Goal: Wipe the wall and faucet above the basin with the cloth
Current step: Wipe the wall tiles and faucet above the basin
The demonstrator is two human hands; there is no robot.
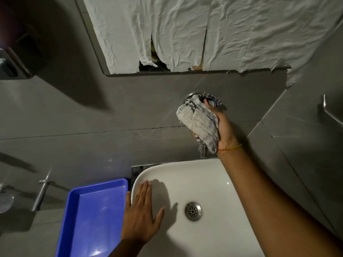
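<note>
My right hand [223,125] grips a crumpled white cloth with dark checks [199,121], wrapped around the wall-mounted faucet. Only the faucet's round wall flange shows above the cloth, and its chrome spout tip [203,151] pokes out below. The grey tiled wall [115,108] runs behind it. Below sits the white basin [207,179] with a metal drain [193,211]. My left hand [142,214] lies flat, fingers spread, on the basin's left rim and holds nothing.
A blue plastic tray [92,216] lies left of the basin. A mirror covered with white paper [204,34] hangs above. A metal tap [41,193] sticks out at the far left, a dispenser [13,67] is at the upper left, and a metal rail [330,112] is on the right wall.
</note>
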